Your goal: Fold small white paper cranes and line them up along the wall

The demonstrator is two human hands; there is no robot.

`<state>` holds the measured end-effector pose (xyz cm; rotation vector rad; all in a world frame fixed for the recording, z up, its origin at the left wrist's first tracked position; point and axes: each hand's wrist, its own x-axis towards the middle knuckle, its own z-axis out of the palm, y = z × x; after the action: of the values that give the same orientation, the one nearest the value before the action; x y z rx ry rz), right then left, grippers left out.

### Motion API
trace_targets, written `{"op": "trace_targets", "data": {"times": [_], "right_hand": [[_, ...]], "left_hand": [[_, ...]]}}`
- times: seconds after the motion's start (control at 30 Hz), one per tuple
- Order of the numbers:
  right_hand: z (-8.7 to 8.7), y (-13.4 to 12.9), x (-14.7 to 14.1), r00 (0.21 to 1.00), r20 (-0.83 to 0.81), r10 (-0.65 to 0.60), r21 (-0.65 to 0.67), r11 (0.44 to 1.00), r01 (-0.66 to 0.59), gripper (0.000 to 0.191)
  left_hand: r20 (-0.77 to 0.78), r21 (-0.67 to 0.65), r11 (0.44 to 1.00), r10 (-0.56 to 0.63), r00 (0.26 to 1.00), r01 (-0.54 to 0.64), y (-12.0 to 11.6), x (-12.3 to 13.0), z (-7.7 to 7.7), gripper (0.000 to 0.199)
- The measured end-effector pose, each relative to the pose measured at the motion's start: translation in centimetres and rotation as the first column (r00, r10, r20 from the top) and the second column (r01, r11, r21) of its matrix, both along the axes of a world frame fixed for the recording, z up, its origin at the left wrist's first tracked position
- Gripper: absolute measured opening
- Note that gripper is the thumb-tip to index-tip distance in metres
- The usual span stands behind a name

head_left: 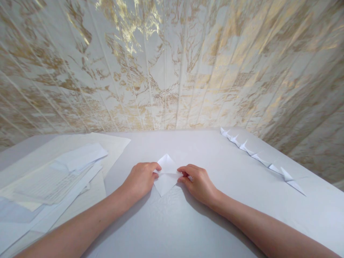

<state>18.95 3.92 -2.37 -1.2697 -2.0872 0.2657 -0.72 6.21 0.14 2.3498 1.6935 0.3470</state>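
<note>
A small folded white paper (166, 182), diamond-shaped with a crease across its middle, is at the centre of the white table. My left hand (143, 177) pinches its left corner between thumb and fingers. On the opposite side, my right hand (197, 182) has its thumb and fingertips closed on the right corner. One point of the paper faces the wall and another faces me.
Loose sheets and written pages (53, 182) lie in a pile on the left of the table (161, 233). Several folded paper figures (288, 177) form a slanting row at the right. Behind the table stands a gold-patterned wall (166, 82).
</note>
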Motion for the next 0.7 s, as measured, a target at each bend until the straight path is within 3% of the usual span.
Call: {"op": "trace_targets", "data": {"times": [0.2, 0.4, 0.7], "right_hand": [[-0.26, -0.03, -0.26, 1.0, 0.026, -0.012, -0.028, 1.0, 0.013, 0.017], [-0.04, -0.14, -0.58, 0.997, 0.044, -0.07, -0.054, 0.996, 0.072, 0.015], [-0.34, 0.02, -0.88, 0.995, 0.01, -0.101, -0.065, 0.993, 0.102, 0.012]], "left_hand": [[0.002, 0.052, 0.998, -0.038, 0.999, 0.038, 0.0, 0.19, -0.43, 0.023], [0.03, 0.026, 1.0, 0.007, 1.0, -0.008, 0.02, 0.32, -0.44, 0.023], [0.216, 0.03, 0.995, 0.087, 0.973, -0.095, 0.53, 0.39, -0.97, 0.017]]}}
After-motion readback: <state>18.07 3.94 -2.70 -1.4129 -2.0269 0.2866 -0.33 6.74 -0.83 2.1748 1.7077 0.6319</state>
